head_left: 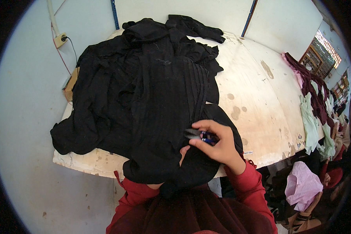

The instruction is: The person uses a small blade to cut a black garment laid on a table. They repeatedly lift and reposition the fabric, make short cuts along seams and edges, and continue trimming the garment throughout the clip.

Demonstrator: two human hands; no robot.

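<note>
A large black garment [160, 93] with rows of narrow pleats lies heaped in front of me and hangs a little over the near table edge. My right hand [218, 140] is closed round small thread snips [202, 136] with blue handles, their blades pointing left just above the cloth. Most of my left hand [184, 152] is covered by the black fabric; a fingertip shows on top near the snips, with cloth gripped beneath it. A few loose threads [163, 61] lie on the garment's upper part.
The pale, stained table [261, 105] stands against white walls. A power socket [60, 40] with a plug is at the left, above a cardboard box [69, 87]. Maroon and mint clothes [310, 117] drape over the right edge. Beyond it, another person handles pink cloth [302, 185].
</note>
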